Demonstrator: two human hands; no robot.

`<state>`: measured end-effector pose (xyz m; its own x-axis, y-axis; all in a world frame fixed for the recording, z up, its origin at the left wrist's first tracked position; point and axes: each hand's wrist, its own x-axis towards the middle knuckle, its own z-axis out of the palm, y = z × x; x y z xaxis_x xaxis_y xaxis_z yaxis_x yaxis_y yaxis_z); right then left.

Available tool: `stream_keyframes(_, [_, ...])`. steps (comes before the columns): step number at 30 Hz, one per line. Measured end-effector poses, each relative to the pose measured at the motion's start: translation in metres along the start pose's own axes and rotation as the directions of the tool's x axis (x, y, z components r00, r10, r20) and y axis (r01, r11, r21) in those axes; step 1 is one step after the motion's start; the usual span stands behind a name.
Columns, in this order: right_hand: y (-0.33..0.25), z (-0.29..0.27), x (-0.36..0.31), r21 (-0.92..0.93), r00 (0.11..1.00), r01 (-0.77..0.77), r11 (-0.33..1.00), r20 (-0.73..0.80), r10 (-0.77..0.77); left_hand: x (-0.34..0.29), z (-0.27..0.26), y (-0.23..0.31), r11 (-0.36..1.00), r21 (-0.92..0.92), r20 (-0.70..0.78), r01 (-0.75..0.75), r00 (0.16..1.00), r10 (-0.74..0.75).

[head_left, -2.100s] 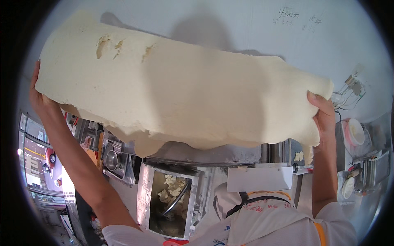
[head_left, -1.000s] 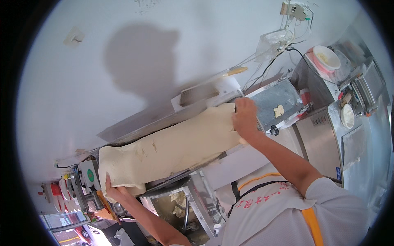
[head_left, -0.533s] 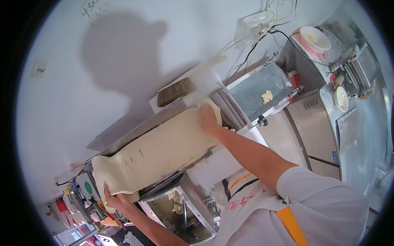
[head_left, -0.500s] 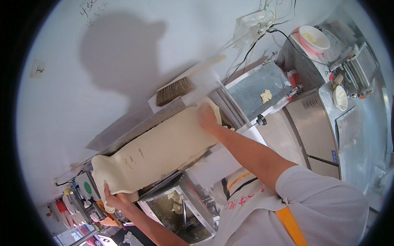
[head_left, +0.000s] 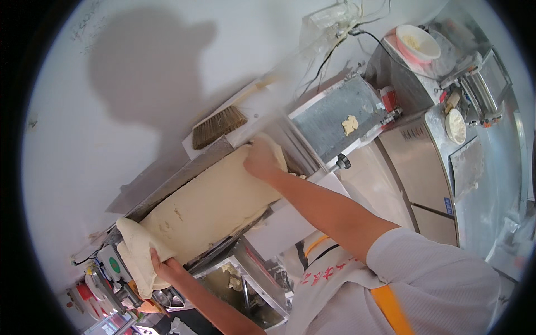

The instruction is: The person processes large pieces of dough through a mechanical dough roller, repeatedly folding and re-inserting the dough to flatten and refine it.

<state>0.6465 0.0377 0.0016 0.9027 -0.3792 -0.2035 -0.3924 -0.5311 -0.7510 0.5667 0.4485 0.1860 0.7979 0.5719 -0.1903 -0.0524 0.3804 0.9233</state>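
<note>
A long, pale sheet of dough [head_left: 209, 195] lies across a narrow metal trough or bed against the wall. At its near left end, my left hand [head_left: 166, 269] grips the edge, thumb on top, and a flap of the sheet is lifted and folded over there. My right hand [head_left: 262, 161] is at the far right end, slightly blurred, its fingers curled at the raised dough edge; their tips are hidden. Small torn or wrinkled marks show on the dough's surface near the folded flap.
A bristle brush [head_left: 219, 127] rests behind the dough. On the right is a grey belt [head_left: 324, 120] with a dough scrap [head_left: 350, 125] and a black knob [head_left: 343, 161]. Below the dough, an open metal tub [head_left: 215, 279] holds dough scraps. White bowls [head_left: 456, 127] and steel cabinets [head_left: 416, 162] stand at right.
My left hand has lifted the dough's left end and folded it inward into a flap. My right hand appears slightly farther left in the view, which has itself shifted.
</note>
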Motion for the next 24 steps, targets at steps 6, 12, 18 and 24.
stream_keyframes(6, [-0.020,-0.035,-0.019,0.049,0.946,-0.214,0.976,0.258,0.194,-0.021,0.011,-0.028,0.995,0.095,-0.038,0.019,0.999,-0.016])
stream_keyframes(12, [-0.029,-0.067,-0.028,-0.010,0.891,-0.155,0.988,0.432,0.144,-0.002,0.025,-0.058,0.966,0.251,-0.016,-0.055,0.998,0.061])
stream_keyframes(18, [0.021,-0.215,-0.031,0.421,0.813,-0.101,0.901,0.558,-0.169,-0.011,0.025,-0.078,0.961,0.271,-0.021,0.052,0.999,-0.048])
stream_keyframes(24, [0.401,-0.258,0.123,-0.171,0.988,-0.137,0.976,-0.090,0.123,0.008,0.026,-0.082,0.956,0.263,-0.035,0.133,0.991,-0.128])
